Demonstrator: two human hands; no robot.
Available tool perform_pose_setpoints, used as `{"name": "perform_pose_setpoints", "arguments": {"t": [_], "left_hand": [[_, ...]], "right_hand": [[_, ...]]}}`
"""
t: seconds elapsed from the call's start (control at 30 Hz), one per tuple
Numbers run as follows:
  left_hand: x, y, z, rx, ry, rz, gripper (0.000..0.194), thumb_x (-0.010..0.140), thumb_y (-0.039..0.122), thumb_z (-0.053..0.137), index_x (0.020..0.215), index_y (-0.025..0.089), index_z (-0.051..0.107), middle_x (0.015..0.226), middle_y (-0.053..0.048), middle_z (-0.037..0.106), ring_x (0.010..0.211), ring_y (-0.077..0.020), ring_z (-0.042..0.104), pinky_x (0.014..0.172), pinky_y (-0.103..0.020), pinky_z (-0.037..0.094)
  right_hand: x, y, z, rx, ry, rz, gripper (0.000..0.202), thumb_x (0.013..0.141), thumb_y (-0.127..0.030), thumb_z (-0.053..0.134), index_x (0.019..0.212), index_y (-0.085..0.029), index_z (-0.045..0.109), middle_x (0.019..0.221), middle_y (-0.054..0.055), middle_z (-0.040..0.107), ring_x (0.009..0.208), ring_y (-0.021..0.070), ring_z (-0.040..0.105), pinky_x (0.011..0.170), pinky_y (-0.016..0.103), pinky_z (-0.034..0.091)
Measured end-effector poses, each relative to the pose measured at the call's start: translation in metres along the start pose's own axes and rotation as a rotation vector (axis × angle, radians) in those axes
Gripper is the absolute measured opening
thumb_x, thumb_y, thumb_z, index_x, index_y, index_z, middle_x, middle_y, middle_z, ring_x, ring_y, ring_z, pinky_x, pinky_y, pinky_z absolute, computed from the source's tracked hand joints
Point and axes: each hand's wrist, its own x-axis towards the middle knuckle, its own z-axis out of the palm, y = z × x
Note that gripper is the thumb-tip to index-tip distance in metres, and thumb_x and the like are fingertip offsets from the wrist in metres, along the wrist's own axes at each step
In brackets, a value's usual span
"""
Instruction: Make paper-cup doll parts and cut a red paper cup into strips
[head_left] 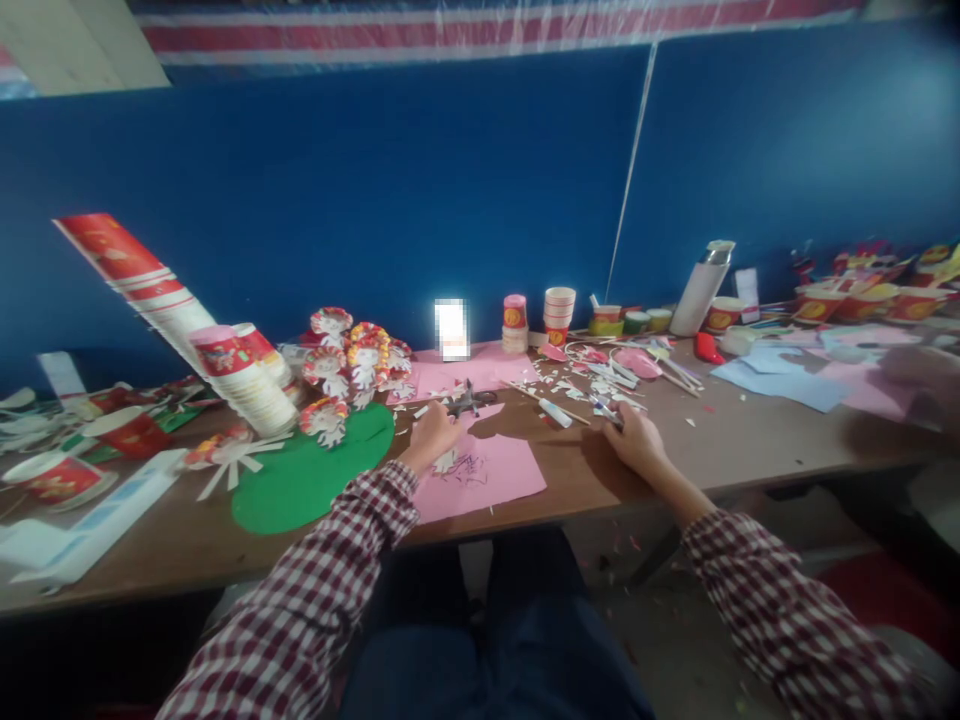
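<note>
My right hand (641,440) is closed around a slim pen (606,411) with a pale barrel, held above the brown table right of the pink paper. My left hand (435,436) is closed near the left edge of that pink sheet (517,468); a small whitish piece (421,411) shows by its fingers, too unclear to name. Dark scribbles mark the sheet, and a small paper cutout lies partly hidden beside the left hand. Dark-handled scissors (471,401) lie just beyond my left fingers. A white tube (555,412) and a thin stick rest between the hands.
Paper-cup flowers (367,355) and a green paper shape (315,475) lie left, beside a long leaning stack of paper cups (247,385). Scraps, sticks and a flask (701,290) are at right. Another person's blurred hand (926,370) is at far right. A blue panel (375,200) stands behind.
</note>
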Motion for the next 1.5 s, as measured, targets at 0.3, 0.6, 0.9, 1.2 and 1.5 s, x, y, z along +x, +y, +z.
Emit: {"name": "perform_pose_setpoints", "arguments": {"t": [0.3, 0.6, 0.9, 1.2, 1.5], "left_hand": [[0.008, -0.015, 0.003, -0.288, -0.003, 0.031, 0.016, 0.079, 0.021, 0.05, 0.093, 0.015, 0.053, 0.089, -0.01, 0.065, 0.078, -0.0186, 0.062, 0.065, -0.027, 0.044], [-0.008, -0.021, -0.015, -0.997, -0.004, -0.008, 0.014, 0.076, 0.021, 0.049, 0.085, 0.019, 0.039, 0.065, 0.005, 0.05, 0.046, -0.0053, 0.046, 0.044, -0.017, 0.038], [-0.008, -0.041, -0.047, -1.333, -0.014, -0.086, 0.032, 0.062, 0.031, 0.07, 0.076, 0.017, 0.044, 0.055, 0.009, 0.042, 0.042, -0.0024, 0.038, 0.04, -0.015, 0.028], [-0.008, -0.044, -0.033, -1.362, -0.143, -0.111, 0.042, 0.05, 0.026, 0.083, 0.079, 0.014, 0.055, 0.052, 0.01, 0.042, 0.039, -0.0004, 0.032, 0.037, -0.014, 0.022], [0.004, -0.03, -0.015, -1.27, -0.183, -0.139, 0.044, 0.05, 0.035, 0.083, 0.084, 0.014, 0.063, 0.069, 0.002, 0.058, 0.055, -0.0046, 0.049, 0.046, -0.014, 0.036]], "right_hand": [[-0.001, -0.001, -0.002, 0.015, -0.014, 0.004, 0.025, 0.08, -0.028, 0.046, 0.102, -0.019, 0.056, 0.082, 0.007, 0.066, 0.074, 0.0212, 0.058, 0.059, 0.026, 0.033], [0.002, 0.0, -0.005, 0.054, 0.011, -0.004, 0.022, 0.081, -0.034, 0.045, 0.09, -0.019, 0.057, 0.075, 0.005, 0.063, 0.069, 0.0196, 0.055, 0.058, 0.026, 0.033], [0.021, -0.011, -0.001, 0.081, -0.021, -0.03, 0.025, 0.084, -0.035, 0.042, 0.097, -0.016, 0.053, 0.082, 0.008, 0.064, 0.071, 0.019, 0.055, 0.061, 0.026, 0.034], [0.057, -0.052, 0.01, -0.157, -0.157, -0.13, 0.031, 0.085, -0.044, 0.046, 0.09, -0.019, 0.063, 0.09, 0.007, 0.066, 0.075, 0.0179, 0.056, 0.059, 0.024, 0.03], [0.08, -0.061, 0.017, -0.233, -0.242, -0.099, 0.027, 0.086, -0.036, 0.049, 0.095, -0.016, 0.063, 0.098, 0.011, 0.067, 0.089, 0.0207, 0.06, 0.068, 0.025, 0.037]]}}
